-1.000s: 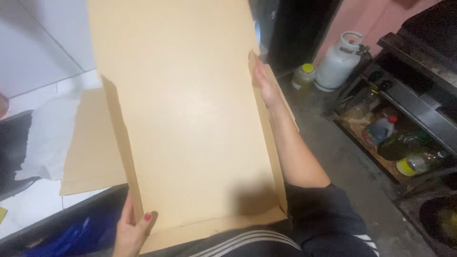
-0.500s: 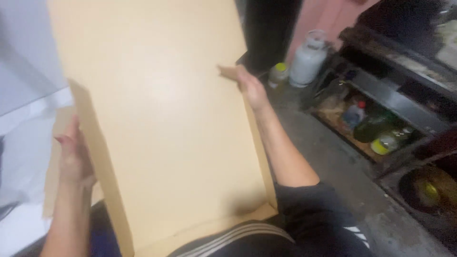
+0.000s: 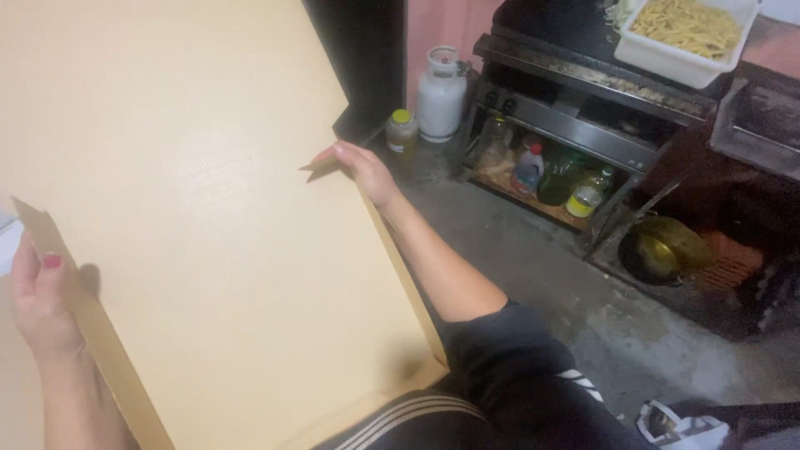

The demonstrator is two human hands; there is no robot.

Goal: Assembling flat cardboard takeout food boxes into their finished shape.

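Note:
A large flat tan cardboard box blank [image 3: 208, 208] fills the left of the head view, resting against my lap. My left hand [image 3: 37, 300] grips its left side flap, which stands folded up. My right hand [image 3: 358, 167] holds the right edge near a small corner tab, pressing the right flap. My dark sleeve with white stripes shows at the bottom.
A white gas cylinder [image 3: 440, 92] and a yellow-lidded jar [image 3: 402, 131] stand on the concrete floor. A metal stove stand [image 3: 583, 92] has bottles [image 3: 558, 175] on its lower shelf. A white tub of fries [image 3: 687, 33] sits on top. A pan [image 3: 658, 250] lies on the floor.
My left hand slid up from the box's bottom corner to its left flap. My right hand moved down the right edge. The view swung right toward the stove.

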